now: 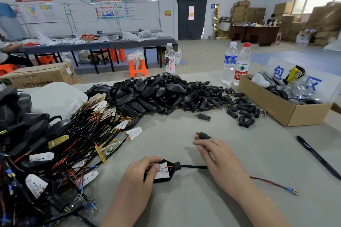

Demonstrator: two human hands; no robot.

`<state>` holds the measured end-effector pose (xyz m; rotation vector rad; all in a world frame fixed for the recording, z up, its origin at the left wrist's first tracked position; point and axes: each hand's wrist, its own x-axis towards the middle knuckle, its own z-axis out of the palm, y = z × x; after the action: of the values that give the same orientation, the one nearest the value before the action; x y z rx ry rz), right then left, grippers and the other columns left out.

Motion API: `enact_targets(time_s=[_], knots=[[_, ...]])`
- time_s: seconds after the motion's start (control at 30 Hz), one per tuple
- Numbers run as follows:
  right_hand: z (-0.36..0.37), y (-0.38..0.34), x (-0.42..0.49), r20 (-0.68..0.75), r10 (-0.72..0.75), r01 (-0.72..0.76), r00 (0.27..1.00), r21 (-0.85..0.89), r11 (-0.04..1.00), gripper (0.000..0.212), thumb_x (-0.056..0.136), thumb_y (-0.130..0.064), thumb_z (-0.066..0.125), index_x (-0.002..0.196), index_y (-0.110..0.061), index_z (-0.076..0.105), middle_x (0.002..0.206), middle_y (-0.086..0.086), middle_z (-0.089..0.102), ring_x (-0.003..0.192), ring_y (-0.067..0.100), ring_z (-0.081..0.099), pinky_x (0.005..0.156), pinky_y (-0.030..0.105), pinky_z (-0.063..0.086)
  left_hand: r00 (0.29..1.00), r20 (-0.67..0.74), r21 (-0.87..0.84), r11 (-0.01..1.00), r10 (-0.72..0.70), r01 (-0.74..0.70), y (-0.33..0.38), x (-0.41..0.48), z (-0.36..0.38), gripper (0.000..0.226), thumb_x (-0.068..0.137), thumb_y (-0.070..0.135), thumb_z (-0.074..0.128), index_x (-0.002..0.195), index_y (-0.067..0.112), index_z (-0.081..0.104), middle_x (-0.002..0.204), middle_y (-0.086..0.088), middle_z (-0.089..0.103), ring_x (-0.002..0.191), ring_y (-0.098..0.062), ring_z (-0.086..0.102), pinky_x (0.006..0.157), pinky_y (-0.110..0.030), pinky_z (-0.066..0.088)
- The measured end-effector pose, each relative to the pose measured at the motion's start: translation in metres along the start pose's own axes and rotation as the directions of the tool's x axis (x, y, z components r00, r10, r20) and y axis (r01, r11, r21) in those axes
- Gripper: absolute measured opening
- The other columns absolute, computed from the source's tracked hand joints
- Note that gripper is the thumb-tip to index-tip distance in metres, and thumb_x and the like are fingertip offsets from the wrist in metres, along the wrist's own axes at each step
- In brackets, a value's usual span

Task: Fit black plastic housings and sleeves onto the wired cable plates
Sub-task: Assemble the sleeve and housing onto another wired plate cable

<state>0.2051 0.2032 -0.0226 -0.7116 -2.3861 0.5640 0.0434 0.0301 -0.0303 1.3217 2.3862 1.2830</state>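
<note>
On the grey bench (184, 201), the left hand (136, 177) curls its fingers round the wide end of a black teardrop-shaped plastic housing (162, 180), thumb lying on the white dotted cable plate (163, 170) seated inside it. A black sheathed cable (191, 167) leaves the housing's neck and passes under the right hand (219, 156), whose fingers pinch a small black cylindrical sleeve with brass pins (203, 135) just above the bench. Beyond lie a heap of loose black housings (151, 92), scattered sleeves (230, 103) and, at left, a tangle of wired plates (73, 143).
</note>
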Motion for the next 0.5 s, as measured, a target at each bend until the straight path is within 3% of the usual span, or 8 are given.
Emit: enact_targets(time_s=[0.13,0.3,0.4,0.5], knots=[[-0.009,0.014,0.002,-0.143,0.129,-0.142,0.981,-0.087,0.986,0.028,0.101,-0.023,0.048,0.123,-0.03,0.063,0.105,-0.017,0.057,0.103,0.014,0.052,0.093,0.034,0.042,0.997,-0.058,-0.004,0.999,-0.054,0.054,-0.003,0.002,-0.007,0.024,0.099,0.024,0.056,0.095,0.046,0.064,0.093,0.033,0.063,0.099,0.002,0.054,0.079,-0.011,0.039],[-0.013,0.023,0.001,-0.124,0.231,-0.249,0.965,-0.16,0.955,0.031,0.1,-0.023,0.045,0.126,-0.03,0.06,0.109,-0.009,0.062,0.105,0.02,0.054,0.093,0.039,0.043,0.963,-0.25,0.15,0.979,-0.099,0.14,-0.023,0.004,-0.027,0.024,0.101,0.017,0.047,0.105,0.026,0.069,0.087,0.014,0.063,0.09,-0.017,0.051,0.082,-0.039,0.041],[-0.011,0.022,0.002,-0.11,0.238,-0.254,0.965,-0.165,0.953,0.029,0.1,-0.025,0.044,0.123,-0.032,0.061,0.108,-0.01,0.062,0.104,0.02,0.055,0.092,0.039,0.043,0.929,-0.338,0.218,0.947,-0.154,0.236,-0.033,0.003,-0.031,0.025,0.101,0.014,0.047,0.108,0.018,0.07,0.102,-0.004,0.066,0.096,-0.026,0.047,0.091,-0.042,0.038],[-0.008,0.019,0.001,0.0,0.184,-0.182,0.983,-0.123,0.975,0.025,0.102,-0.032,0.045,0.122,-0.035,0.06,0.107,-0.015,0.06,0.105,0.015,0.053,0.093,0.033,0.041,0.918,-0.391,0.287,0.938,-0.07,0.194,-0.025,0.001,-0.025,0.021,0.098,0.012,0.053,0.109,0.013,0.071,0.107,-0.007,0.066,0.098,-0.031,0.05,0.088,-0.048,0.041]])
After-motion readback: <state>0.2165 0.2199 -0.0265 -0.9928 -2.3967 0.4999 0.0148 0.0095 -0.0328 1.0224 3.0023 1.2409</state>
